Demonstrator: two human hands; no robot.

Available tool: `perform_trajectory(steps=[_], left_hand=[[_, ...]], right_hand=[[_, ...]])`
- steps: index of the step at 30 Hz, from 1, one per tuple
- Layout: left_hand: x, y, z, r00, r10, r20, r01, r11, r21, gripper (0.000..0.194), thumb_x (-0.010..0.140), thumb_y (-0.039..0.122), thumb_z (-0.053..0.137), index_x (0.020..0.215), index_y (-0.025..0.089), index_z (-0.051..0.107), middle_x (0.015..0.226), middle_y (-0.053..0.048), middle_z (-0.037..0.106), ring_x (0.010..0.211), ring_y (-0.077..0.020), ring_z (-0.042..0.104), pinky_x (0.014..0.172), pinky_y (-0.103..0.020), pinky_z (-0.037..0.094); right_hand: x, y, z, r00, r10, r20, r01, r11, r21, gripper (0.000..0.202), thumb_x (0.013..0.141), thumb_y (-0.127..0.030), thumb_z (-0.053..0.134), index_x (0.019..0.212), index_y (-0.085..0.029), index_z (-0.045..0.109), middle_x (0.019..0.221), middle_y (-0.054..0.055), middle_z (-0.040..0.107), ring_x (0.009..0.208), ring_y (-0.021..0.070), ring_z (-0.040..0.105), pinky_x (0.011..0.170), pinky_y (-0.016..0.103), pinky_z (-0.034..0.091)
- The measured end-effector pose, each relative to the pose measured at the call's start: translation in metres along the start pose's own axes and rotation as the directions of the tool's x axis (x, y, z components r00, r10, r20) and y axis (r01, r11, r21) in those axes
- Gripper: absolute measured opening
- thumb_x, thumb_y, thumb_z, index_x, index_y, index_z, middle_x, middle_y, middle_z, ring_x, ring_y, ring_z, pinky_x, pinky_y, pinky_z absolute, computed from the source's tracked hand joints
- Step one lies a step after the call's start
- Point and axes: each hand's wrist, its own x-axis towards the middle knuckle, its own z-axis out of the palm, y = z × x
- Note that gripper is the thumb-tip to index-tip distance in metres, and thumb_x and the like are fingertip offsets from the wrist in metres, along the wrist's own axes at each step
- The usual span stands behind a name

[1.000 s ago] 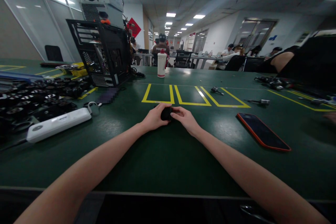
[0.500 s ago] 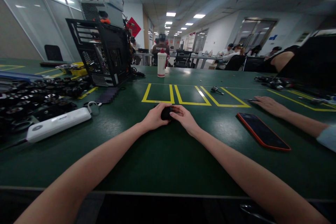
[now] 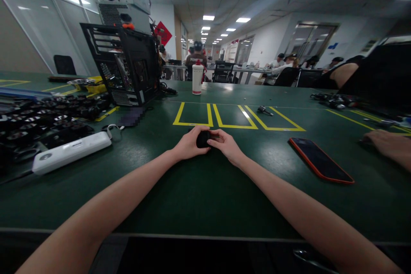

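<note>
Between my hands is a small black rounded object (image 3: 203, 139), just above or on the green table (image 3: 205, 197); its kind I cannot make out. My left hand (image 3: 190, 143) is curled round its left side, thumb below and fingers over the top. From the right, my right hand (image 3: 225, 144) pinches its edge with thumb and fingers. Part of the object is hidden behind the fingers. Just beyond my hands, yellow tape outlines (image 3: 192, 124) mark the tabletop. In the right one lies a small dark metal part (image 3: 265, 111).
A phone with an orange edge (image 3: 321, 160) lies to the right, with another person's hand (image 3: 390, 145) past it. On the left are a white power strip (image 3: 72, 152), a heap of black parts (image 3: 48, 115) and an open computer case (image 3: 128, 64). A white bottle (image 3: 197, 79) stands ahead.
The other person's hand has moved right and nearer, toward the frame's edge, with a dark thing at its fingers. My hands stay almost still round the black object.
</note>
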Motion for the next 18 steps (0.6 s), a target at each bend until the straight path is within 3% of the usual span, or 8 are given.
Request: perform_trajectory(steps=[18], left_hand=[[0.0025,-0.0038,-0.0005,1.000,0.003,-0.003,-0.003,1.000,0.010,0.057,0.061,0.024,0.066,0.110,0.021,0.039,0.110,-0.005,0.049,0.104,-0.0198,0.048,0.090,-0.034,0.039]], right_hand=[[-0.0012,-0.0028,0.0023,0.999,-0.021,-0.037,0.020,1.000,-0.015,0.022,0.069,-0.026,0.060,0.089,-0.020,0.054,0.094,0.002,0.057,0.093,0.0149,0.054,0.089,0.035,0.040]])
